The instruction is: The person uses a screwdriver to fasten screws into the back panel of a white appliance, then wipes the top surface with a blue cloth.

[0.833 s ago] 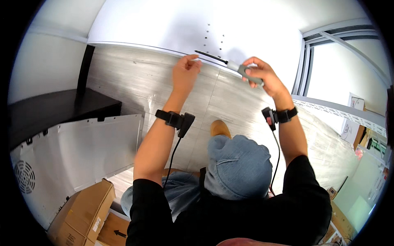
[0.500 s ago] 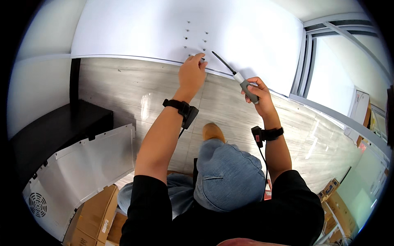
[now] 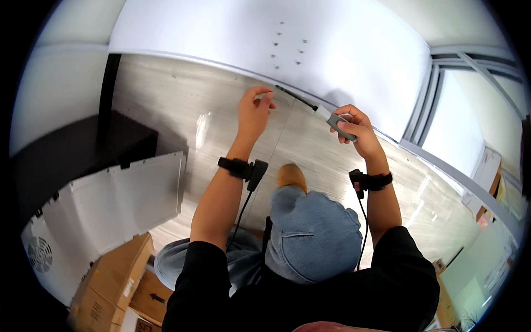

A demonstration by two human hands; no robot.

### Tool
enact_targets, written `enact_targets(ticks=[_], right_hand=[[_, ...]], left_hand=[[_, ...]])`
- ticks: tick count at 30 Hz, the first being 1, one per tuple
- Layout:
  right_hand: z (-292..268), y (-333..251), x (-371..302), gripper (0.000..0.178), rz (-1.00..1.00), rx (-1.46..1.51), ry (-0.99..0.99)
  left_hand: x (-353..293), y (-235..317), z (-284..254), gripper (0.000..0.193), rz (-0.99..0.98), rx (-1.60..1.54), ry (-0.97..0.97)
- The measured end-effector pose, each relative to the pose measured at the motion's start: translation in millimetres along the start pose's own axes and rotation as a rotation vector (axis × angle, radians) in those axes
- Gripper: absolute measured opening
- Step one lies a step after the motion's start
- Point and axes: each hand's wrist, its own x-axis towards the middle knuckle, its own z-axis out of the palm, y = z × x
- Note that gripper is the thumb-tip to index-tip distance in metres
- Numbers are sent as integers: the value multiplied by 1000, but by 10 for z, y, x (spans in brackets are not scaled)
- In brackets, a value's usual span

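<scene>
My right hand [image 3: 357, 128] is wrapped around the grey-and-white handle of a screwdriver [image 3: 342, 126]. Its dark shaft slants up and left, ending just beside the fingertips of my left hand [image 3: 255, 113]. The thumb and forefinger of that left hand are drawn together in a pinch; whatever may be between them is too small to make out. Both hands are over the floor, close to the near edge of a white tabletop [image 3: 188, 33]. Several small screws [image 3: 276, 44] stand scattered on this white surface, beyond the screwdriver's tip.
Grey metal framing [image 3: 423, 99] borders the tabletop on the right. At lower left are a black bench [image 3: 72, 144], a pale metal panel with a round vent [image 3: 130, 191] and cardboard boxes [image 3: 110, 276]. Wood-look flooring [image 3: 182, 105] lies below my hands. A cable hangs from each wristband.
My left hand has come off the tabletop's edge, away from the screws. The screwdriver's tip has moved back from the screws to beside the left fingertips. The view has shifted slightly.
</scene>
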Motion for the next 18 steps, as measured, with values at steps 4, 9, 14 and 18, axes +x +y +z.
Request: enact_targets(ticks=[4,9,14,18], right_hand=[[417,-101,115,23,55,-165,-174],[1193,-70,375,25,92,-299,-435],[2021,14,517,26,113,-396,-654],[2461,93,599,25,148,-491,-775]], left_hand=[[-392,-138,-731,8,-96,-513,70],[-935,-423,-1549,11,-28,-868,149],[-1501,-688,-2021,12,102,-1142,268],[-1832,-849,-2151,13,171,-1259,367]])
